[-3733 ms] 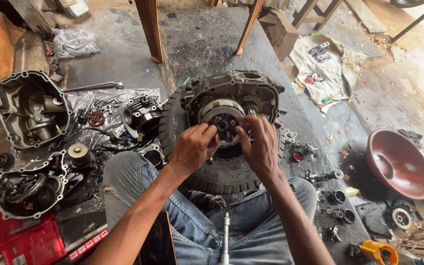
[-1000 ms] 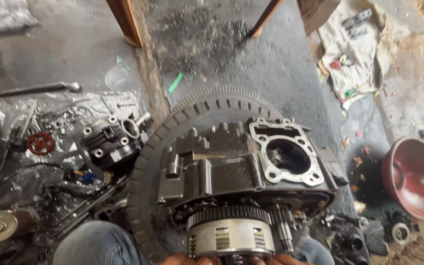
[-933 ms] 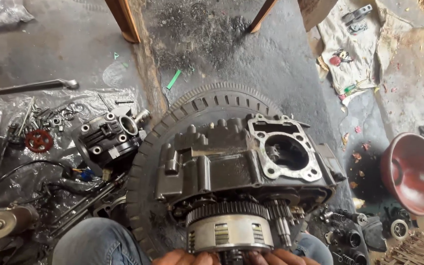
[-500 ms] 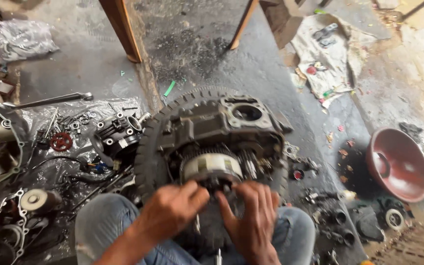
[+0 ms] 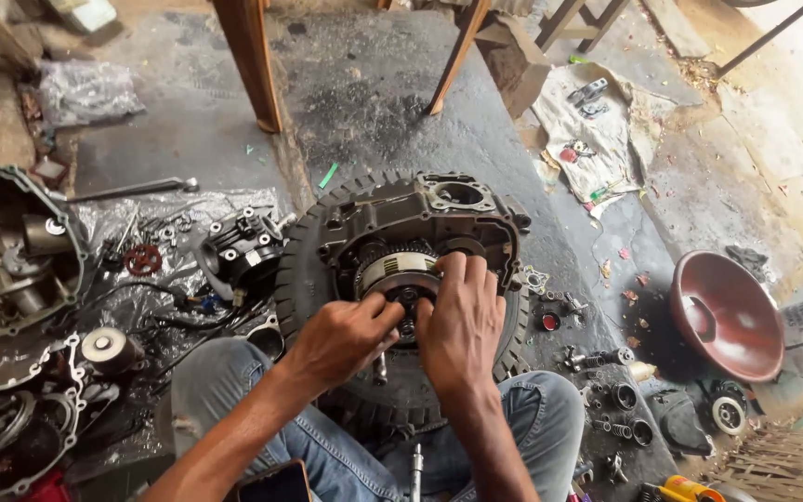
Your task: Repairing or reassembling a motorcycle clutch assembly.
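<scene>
i look down on a dark grey metal engine case (image 5: 420, 218) lying on a black knobbly rubber tyre (image 5: 301, 270) on the grey concrete floor (image 5: 188, 121), just ahead of my knees in blue jeans (image 5: 532, 418). at the near face of the case sits a round silver clutch drum (image 5: 400, 271) with a toothed ring around it.

my left hand (image 5: 341, 339) rests on the lower left of the drum, its fingers (image 5: 385, 311) curled and pressed onto the hub at the drum's centre; i cannot tell whether they pinch a small part there. my right hand (image 5: 462, 325) lies over the right half of the drum, fingers (image 5: 457, 270) laid flat and close together, tips reaching the drum's upper edge. the two hands touch each other at the hub.

left of the tyre, a small black finned cylinder head (image 5: 239, 246) lies on a crumpled sheet of clear plastic (image 5: 141, 223) strewn with bolts and a little red gear (image 5: 143, 259). further left are two large grey engine side covers (image 5: 11, 251), open side up. a long steel bar (image 5: 132, 190) lies above the sheet.

to the right, well apart from the tyre, stands a dark red round bowl (image 5: 727, 316), with springs and small metal fittings (image 5: 606, 390) scattered between. two brown wooden legs (image 5: 248, 60) rise from the floor beyond the case.
</scene>
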